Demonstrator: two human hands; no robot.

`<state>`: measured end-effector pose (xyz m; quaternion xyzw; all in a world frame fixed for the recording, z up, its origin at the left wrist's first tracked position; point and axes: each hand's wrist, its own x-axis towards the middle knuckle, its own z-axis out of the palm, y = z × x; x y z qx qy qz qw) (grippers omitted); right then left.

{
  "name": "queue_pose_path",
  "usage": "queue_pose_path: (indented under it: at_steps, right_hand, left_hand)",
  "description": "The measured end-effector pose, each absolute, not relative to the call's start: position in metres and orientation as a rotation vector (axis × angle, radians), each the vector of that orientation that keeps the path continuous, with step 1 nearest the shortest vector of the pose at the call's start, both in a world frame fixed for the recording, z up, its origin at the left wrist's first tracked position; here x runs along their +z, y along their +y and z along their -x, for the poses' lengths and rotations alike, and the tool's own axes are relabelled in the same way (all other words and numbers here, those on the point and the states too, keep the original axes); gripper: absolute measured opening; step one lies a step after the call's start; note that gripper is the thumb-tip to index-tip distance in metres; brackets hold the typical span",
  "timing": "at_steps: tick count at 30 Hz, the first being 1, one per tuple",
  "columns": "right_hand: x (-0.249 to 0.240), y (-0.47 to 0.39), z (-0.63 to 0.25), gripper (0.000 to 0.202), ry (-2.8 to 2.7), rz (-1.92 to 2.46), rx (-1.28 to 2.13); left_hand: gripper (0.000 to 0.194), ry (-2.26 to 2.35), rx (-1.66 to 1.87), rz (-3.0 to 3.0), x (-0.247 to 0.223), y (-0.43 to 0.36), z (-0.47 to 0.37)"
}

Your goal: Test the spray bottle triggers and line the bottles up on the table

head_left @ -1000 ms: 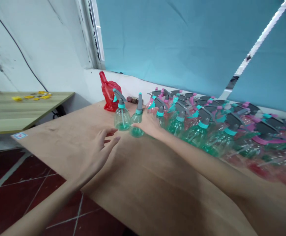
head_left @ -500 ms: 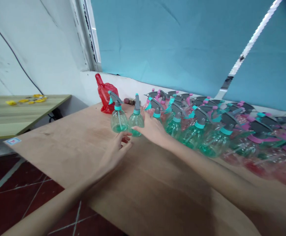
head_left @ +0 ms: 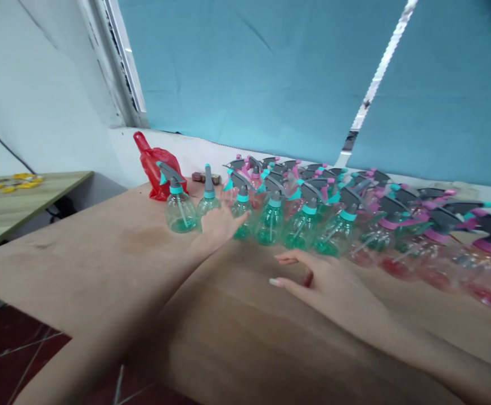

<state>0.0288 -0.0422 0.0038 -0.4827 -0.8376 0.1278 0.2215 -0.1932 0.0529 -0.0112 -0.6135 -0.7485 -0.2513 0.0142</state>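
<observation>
Left hand (head_left: 215,229) at a green spray bottle (head_left: 208,203), centre frame; right hand (head_left: 333,284) lower right, red bag (head_left: 158,169) upper left!

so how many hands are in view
2: the left hand, partly covering the second spray bottle from the left, and the right hand, over the wooden tabletop, nearer the camera.

1. The bag (head_left: 161,171) is sitting behind the left hand (head_left: 216,228), to its left.
2. One bottle (head_left: 181,214) is standing left of that hand.
3. Other bottles (head_left: 270,222) are stretching rightward beyond the right hand (head_left: 338,281).
4. The table (head_left: 245,320) is extending beneath both.
</observation>
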Motion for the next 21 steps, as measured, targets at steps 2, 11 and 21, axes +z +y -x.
queue_pose_path:
  at_steps: [2, 11, 21]
  right_hand:
    - [-0.001, -0.048, -0.042, 0.027, -2.304, 1.381, 0.431]
    - [-0.003, -0.054, -0.068, 0.025, -2.254, 1.494, 0.626]
    - [-0.040, -0.014, -0.058, 0.081, -2.178, 1.184, 0.922]
  left_hand:
    - [0.078, -2.318, -0.746, 1.883, -0.013, 0.061, 0.192]
    - [0.074, -2.190, -0.676, 1.890, -0.007, 0.043, 0.187]
    - [0.068, -2.096, -0.502, 2.355, 0.004, -0.024, 0.171]
